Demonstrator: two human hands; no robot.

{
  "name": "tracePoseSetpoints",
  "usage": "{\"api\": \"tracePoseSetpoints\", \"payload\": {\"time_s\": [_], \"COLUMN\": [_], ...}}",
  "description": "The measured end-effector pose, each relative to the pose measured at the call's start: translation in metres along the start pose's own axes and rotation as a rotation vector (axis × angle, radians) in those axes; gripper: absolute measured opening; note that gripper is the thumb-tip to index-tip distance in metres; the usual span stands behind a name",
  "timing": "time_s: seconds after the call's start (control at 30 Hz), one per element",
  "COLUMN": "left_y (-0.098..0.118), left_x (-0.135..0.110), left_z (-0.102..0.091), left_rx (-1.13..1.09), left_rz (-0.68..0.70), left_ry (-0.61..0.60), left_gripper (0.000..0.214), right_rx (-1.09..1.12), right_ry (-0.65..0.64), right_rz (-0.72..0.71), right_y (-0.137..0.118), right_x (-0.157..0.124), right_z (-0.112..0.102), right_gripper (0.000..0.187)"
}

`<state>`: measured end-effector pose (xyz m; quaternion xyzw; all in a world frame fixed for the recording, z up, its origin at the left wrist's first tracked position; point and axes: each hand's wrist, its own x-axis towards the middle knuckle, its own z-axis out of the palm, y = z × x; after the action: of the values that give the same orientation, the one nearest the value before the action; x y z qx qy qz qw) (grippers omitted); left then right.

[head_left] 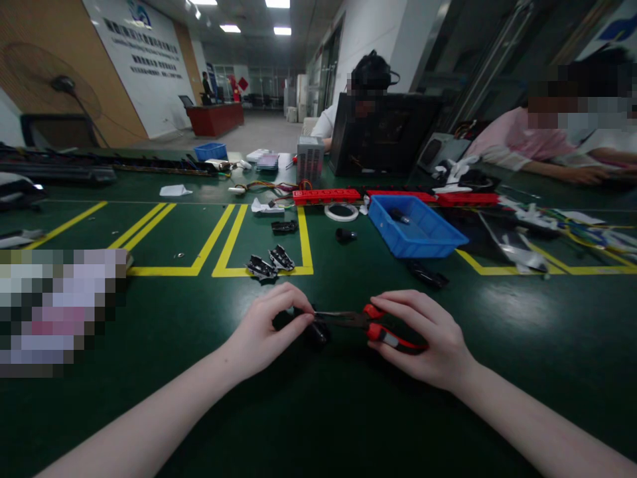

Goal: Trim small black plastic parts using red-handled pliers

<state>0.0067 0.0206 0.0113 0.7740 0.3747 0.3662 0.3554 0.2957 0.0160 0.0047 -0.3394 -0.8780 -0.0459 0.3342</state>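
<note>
My left hand (266,328) pinches a small black part (317,330) that rests on the green table (318,411) near the front edge. My right hand (423,338) is wrapped round the red handles of a pair of pliers (371,324). The pliers' dark jaws point left and meet the black part between my hands. Two more small black parts (270,261) lie just beyond my left hand on a yellow floor-style line.
A blue bin (415,227) stands behind my right hand, with red strips (326,196), a tape ring (341,212) and loose black pieces (426,275) around it. Two people sit at the far side, right. A pixelated patch (60,309) covers the left.
</note>
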Motion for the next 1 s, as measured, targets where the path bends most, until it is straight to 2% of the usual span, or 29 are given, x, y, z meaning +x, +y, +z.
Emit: {"api": "tracePoseSetpoints", "payload": {"time_s": [0.1, 0.3, 0.77, 1.0], "left_y": [0.0004, 0.0011, 0.0014, 0.0015], "left_x": [-0.0004, -0.0007, -0.0005, 0.0], "left_z": [0.0004, -0.0009, -0.0015, -0.0005], "left_rx": [-0.012, 0.001, 0.041, 0.031], "left_rz": [0.006, -0.034, 0.001, 0.004], "left_ry": [-0.022, 0.007, 0.043, 0.025], "left_gripper": [0.008, 0.008, 0.009, 0.008], "right_rx": [-0.002, -0.02, 0.006, 0.019], "right_ry": [-0.003, 0.0, -0.028, -0.02], "right_rz": [-0.008, 0.017, 0.019, -0.002], "right_y": [0.0006, -0.0016, -0.0028, -0.0034], "right_x": [-0.0009, 0.0012, 0.003, 0.0024], "right_z": [0.0, -0.0014, -0.0014, -0.0013], "right_gripper": [0.049, 0.046, 0.042, 0.043]}}
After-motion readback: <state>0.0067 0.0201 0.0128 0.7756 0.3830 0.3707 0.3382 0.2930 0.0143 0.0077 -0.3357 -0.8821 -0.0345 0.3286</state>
